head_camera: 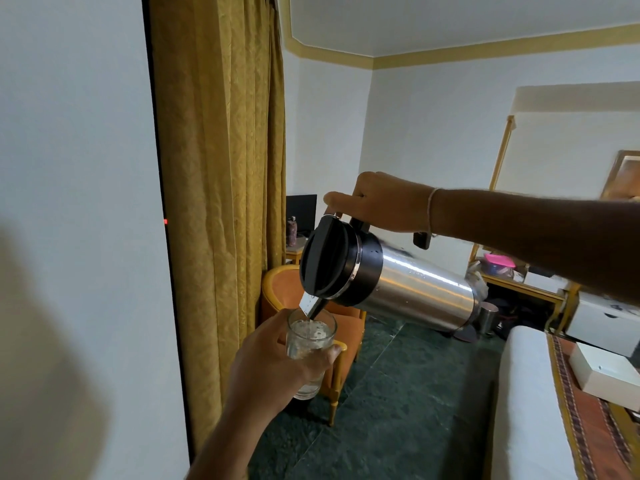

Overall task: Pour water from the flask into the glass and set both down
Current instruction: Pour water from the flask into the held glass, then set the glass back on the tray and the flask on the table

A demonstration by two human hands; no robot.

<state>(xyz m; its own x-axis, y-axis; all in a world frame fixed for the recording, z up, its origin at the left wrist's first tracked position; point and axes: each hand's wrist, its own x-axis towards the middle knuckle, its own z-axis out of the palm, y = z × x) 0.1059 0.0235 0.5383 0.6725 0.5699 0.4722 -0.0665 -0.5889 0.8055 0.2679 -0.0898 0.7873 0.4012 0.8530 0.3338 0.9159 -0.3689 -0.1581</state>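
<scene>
A steel flask (415, 289) with a black lid is tipped almost level in mid-air, its spout pointing down to the left. My right hand (381, 202) grips its black handle from above. Water runs from the spout into a clear glass (310, 341), which is filled close to the rim with bubbling water. My left hand (273, 365) is wrapped around the glass from the left and holds it upright just under the spout. Both are held in the air, above the floor.
An orange armchair (280, 289) stands right behind the glass, beside a long gold curtain (221, 168). A white bed (533, 403) with a white box (602, 372) fills the lower right. Dark green floor lies between. A cluttered yellow shelf (519, 282) is at the back right.
</scene>
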